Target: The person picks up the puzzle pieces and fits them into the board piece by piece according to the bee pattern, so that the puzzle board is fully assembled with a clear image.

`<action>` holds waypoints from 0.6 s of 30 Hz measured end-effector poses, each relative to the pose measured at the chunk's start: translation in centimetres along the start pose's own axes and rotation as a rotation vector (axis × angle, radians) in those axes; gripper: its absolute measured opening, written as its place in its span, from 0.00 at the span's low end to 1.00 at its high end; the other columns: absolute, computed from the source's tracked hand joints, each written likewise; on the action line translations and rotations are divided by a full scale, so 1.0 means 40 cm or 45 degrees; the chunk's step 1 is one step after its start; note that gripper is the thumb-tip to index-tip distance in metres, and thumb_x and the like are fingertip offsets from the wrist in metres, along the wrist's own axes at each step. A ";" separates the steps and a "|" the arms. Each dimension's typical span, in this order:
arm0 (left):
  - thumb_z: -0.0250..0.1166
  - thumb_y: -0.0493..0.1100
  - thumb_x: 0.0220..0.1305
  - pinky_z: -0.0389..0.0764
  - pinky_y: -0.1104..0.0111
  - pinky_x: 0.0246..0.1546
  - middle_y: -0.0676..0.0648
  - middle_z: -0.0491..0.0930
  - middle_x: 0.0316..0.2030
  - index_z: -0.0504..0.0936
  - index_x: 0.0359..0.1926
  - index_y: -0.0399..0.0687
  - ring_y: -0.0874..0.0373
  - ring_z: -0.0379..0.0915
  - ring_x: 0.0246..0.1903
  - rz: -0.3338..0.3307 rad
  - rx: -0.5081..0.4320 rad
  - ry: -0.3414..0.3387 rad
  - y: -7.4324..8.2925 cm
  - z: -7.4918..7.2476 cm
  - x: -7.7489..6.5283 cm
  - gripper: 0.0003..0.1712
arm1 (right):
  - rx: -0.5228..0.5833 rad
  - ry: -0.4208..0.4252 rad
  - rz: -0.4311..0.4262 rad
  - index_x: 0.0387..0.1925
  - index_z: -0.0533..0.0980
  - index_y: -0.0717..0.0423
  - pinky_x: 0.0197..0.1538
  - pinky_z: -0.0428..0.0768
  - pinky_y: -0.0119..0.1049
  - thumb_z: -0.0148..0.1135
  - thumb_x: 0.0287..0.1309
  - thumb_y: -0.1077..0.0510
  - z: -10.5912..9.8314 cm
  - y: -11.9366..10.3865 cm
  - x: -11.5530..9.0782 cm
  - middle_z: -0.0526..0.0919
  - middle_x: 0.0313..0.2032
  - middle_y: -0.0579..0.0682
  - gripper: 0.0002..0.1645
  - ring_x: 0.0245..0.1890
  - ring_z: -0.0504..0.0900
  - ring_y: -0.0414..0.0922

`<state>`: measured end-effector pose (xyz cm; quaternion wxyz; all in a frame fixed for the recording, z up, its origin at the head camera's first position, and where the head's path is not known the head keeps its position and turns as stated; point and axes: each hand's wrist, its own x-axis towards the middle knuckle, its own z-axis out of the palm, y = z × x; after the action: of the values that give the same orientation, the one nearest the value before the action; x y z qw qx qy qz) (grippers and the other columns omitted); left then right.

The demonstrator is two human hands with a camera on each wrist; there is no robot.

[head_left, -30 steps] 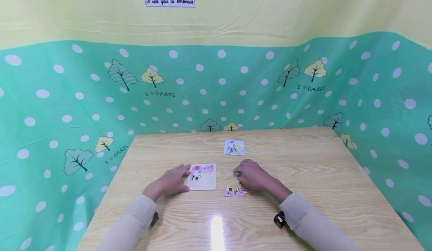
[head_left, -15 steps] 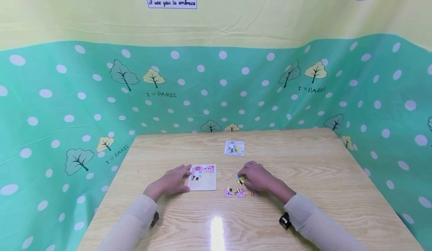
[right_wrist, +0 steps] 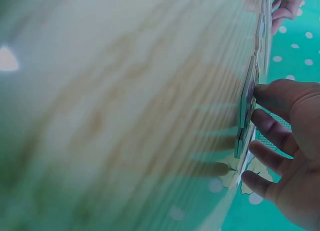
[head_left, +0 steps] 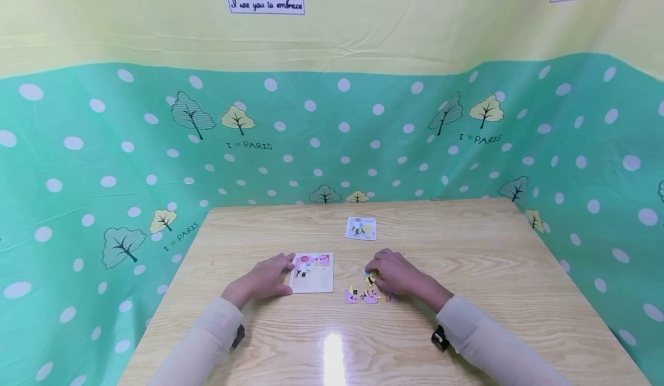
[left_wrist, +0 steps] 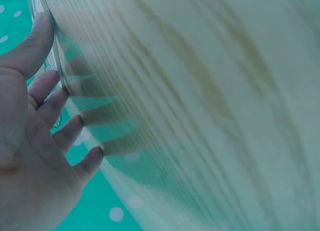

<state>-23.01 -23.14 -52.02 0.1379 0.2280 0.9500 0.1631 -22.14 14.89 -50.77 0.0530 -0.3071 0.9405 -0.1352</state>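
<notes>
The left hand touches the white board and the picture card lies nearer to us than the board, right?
No, the picture card lies farther away than the white board, as the head view shows. The left hand does touch the board.

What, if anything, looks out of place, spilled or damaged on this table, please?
Nothing stands out as spilled or damaged. Loose puzzle pieces lie beside the partly filled puzzle board, near the right hand, which seems ordinary for unfinished work. The picture card behind sits only slightly askew.
</notes>
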 end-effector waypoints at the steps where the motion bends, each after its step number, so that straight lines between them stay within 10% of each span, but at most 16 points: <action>1: 0.74 0.56 0.59 0.59 0.36 0.73 0.43 0.61 0.77 0.76 0.65 0.45 0.37 0.54 0.77 -0.003 0.000 0.000 -0.001 0.001 0.001 0.37 | 0.002 0.003 -0.003 0.53 0.84 0.50 0.65 0.76 0.57 0.68 0.61 0.58 0.000 0.001 0.000 0.86 0.49 0.50 0.17 0.60 0.77 0.54; 18: 0.74 0.58 0.59 0.61 0.37 0.73 0.43 0.62 0.77 0.76 0.65 0.46 0.37 0.55 0.77 0.004 0.039 0.010 -0.007 0.009 0.007 0.38 | 0.019 0.033 0.006 0.52 0.85 0.50 0.59 0.78 0.52 0.68 0.56 0.60 -0.008 0.007 0.008 0.86 0.45 0.47 0.19 0.54 0.78 0.49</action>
<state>-23.24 -23.15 -52.49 0.1305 0.2311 0.9524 0.1497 -22.61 14.98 -50.54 0.0432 -0.3025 0.9409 -0.1460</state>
